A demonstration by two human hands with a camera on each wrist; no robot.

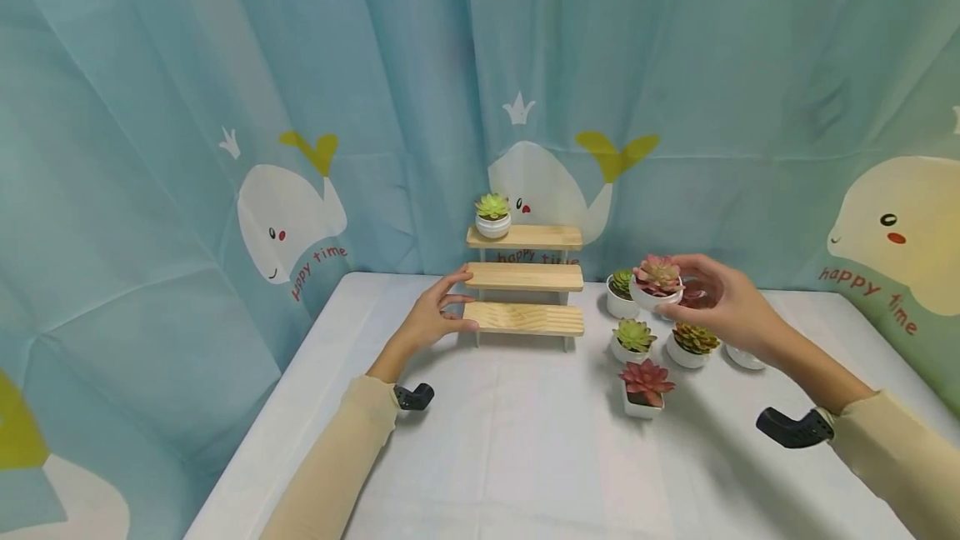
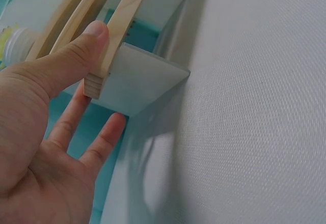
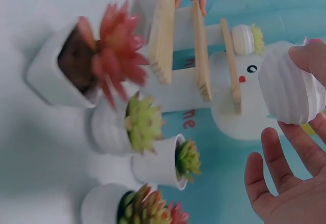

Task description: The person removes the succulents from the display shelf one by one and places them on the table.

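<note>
My right hand (image 1: 723,298) pinches a round white pot with a pink succulent (image 1: 657,275), lifted over the other potted plants. Its ridged white side (image 3: 288,89) faces the right wrist camera, thumb on one side and fingers on the other. At the left end of a three-step wooden shelf stand (image 1: 525,317), my left hand (image 1: 435,312) grips the steps. In the left wrist view its thumb (image 2: 94,40) lies along the lowest plank, with fingers behind the plank's end. A green succulent in a white pot (image 1: 492,215) sits on the top step's left side.
Right of the stand are a red succulent in a square pot (image 1: 643,387), a light green one (image 1: 632,340), a green one (image 1: 621,293) and an orange-green one (image 1: 692,344). Another white pot (image 1: 746,358) is partly hidden by my right hand. A whale-print curtain (image 1: 420,90) hangs behind.
</note>
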